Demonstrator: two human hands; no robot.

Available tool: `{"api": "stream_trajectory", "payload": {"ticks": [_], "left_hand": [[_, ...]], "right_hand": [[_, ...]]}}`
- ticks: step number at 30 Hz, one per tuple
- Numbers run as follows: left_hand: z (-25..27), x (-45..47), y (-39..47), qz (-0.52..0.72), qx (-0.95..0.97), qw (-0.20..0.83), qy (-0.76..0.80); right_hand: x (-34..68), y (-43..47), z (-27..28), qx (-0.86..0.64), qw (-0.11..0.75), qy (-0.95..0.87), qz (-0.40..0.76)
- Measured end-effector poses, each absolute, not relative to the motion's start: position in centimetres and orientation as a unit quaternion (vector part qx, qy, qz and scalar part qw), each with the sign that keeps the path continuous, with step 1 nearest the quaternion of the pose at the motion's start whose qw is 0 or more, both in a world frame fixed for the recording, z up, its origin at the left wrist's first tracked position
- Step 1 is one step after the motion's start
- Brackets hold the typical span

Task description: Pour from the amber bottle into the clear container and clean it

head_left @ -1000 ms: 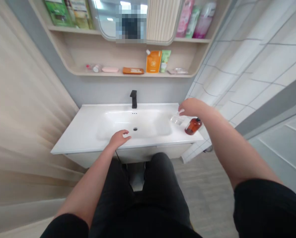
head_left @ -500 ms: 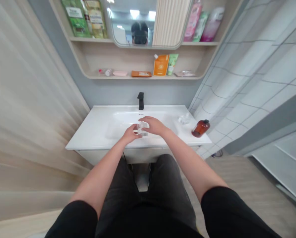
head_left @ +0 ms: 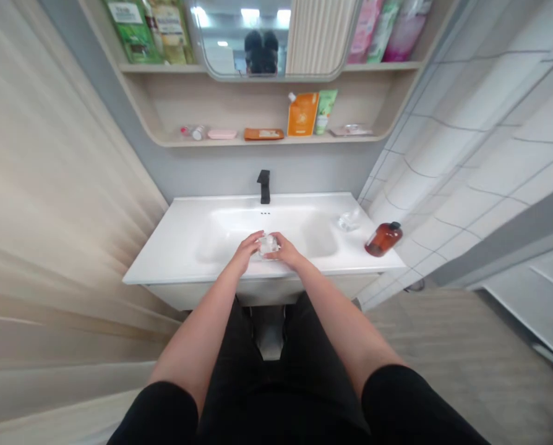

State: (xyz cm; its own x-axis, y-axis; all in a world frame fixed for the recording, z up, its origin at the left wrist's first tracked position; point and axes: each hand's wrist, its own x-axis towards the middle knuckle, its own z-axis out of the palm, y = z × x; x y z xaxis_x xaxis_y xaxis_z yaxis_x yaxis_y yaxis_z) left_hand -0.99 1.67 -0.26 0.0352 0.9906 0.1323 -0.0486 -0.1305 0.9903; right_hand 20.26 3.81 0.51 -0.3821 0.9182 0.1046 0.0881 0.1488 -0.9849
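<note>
A small clear see-through piece (head_left: 268, 245), perhaps plastic or glass, is held between my two hands over the front of the white sink basin (head_left: 313, 225). Its exact kind is too small to make out. My left hand (head_left: 247, 251) grips it from the left, fingers curled along its side. From the right, my right hand (head_left: 286, 252) closes round the same piece with thumb and fingers. Another clear object (head_left: 348, 220) lies on the right side of the counter, beside an amber bottle (head_left: 383, 239) with a black cap that looks tilted.
Behind the basin stands a black faucet (head_left: 264, 186). Above it, a wall shelf (head_left: 202, 105) carries an orange pouch (head_left: 303, 114), a green tube (head_left: 325, 111) and several small items. A mirror (head_left: 244, 43) hangs higher up. A pale curtain (head_left: 58, 204) borders the left side.
My hands have lowered slightly toward the basin's front, and the right hand has shifted from above the clear piece to its right side. The view has tilted a little.
</note>
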Motion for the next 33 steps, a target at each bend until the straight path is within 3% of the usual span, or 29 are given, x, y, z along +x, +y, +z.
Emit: {"api": "stream_trajectory", "payload": {"ticks": [5,33], "left_hand": [[-0.3,-0.2,1.5,0.517,0.570,0.432,0.471],[0.9,-0.1,0.7,0.542,0.549,0.427,0.472]], "right_hand": [[19.7,3.7,0.5,-0.385,0.388,-0.670,0.502],[19.3,4.2,0.0,-0.384,0.383,-0.705,0.457]]}}
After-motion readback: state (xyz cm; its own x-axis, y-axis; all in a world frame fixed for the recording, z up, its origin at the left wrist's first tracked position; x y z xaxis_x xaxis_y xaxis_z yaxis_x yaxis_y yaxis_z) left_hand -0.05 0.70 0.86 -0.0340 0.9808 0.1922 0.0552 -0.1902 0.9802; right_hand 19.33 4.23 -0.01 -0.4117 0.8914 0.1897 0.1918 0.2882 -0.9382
